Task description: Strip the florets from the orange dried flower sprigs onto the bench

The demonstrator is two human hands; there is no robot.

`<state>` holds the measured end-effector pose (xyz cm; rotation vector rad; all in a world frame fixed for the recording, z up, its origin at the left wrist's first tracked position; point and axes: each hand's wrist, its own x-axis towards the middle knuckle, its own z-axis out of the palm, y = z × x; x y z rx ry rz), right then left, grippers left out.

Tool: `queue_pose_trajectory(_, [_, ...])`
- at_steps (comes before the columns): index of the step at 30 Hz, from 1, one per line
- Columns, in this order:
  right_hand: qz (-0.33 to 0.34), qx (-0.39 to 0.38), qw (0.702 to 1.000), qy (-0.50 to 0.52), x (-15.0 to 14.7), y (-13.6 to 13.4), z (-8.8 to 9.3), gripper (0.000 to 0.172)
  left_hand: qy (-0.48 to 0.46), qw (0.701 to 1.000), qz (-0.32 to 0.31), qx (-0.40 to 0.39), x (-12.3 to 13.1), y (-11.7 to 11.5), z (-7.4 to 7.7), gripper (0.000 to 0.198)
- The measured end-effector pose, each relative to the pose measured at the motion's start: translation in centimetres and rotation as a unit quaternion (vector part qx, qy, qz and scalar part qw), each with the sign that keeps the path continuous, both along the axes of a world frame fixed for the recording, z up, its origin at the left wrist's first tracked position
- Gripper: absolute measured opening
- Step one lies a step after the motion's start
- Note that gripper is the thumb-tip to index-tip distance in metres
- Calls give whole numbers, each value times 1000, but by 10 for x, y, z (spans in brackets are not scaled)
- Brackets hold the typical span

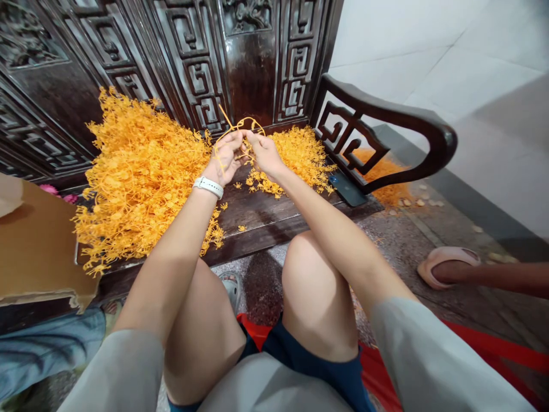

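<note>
My left hand (226, 155) and my right hand (266, 153) are raised close together above the wooden bench seat (253, 214). Between their fingertips is a thin, branched yellow-orange plastic stem (226, 116), its loops curving over and around the fingers. Both hands look closed in a pinch on it. A big heap of branched yellow-orange plastic pieces (141, 171) rises beside my left hand. Behind and beside my right hand spreads a lower pile of small yellow-orange pieces (300, 154). A few loose bits lie on the seat below my hands.
A dark phone (349, 190) rests at the seat's right end, near the carved armrest (386, 117). More orange pieces (381, 177) lie on the floor beyond it. At left stands a cardboard box (38, 246). Another person's foot in a pink shoe (448, 266) is at right.
</note>
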<state>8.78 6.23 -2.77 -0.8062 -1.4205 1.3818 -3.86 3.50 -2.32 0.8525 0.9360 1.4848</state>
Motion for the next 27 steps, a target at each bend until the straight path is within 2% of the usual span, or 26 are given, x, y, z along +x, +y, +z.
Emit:
queue_pose_trajectory(3, [-33, 57, 998, -5, -3, 8, -5, 59, -23, 999, 27, 3, 5, 4, -4, 29])
queue_pose_trajectory(7, [-88, 117, 989, -31, -4, 12, -6, 65, -67, 997, 46, -4, 20, 3, -1, 27])
queue_pose_trajectory(13, [-132, 82, 988, 5, -1, 16, -7, 64, -53, 997, 49, -15, 36, -10, 7, 26])
queue_pose_trajectory(17, [-140, 100, 985, -14, 6, 17, -10, 60, -51, 998, 25, -20, 41, -22, 16, 19])
queue_pose_trajectory(21, [-101, 118, 988, -22, 13, 13, -12, 60, -54, 998, 42, -10, 47, -27, 15, 24])
queue_pose_trajectory(24, [-45, 73, 996, -17, 16, 7, -7, 63, -76, 996, 36, -3, 48, -26, 12, 27])
queue_pose_trajectory(27, [-1, 12, 1000, -10, 20, -1, 5, 63, -106, 994, -4, 4, 46, -26, 14, 28])
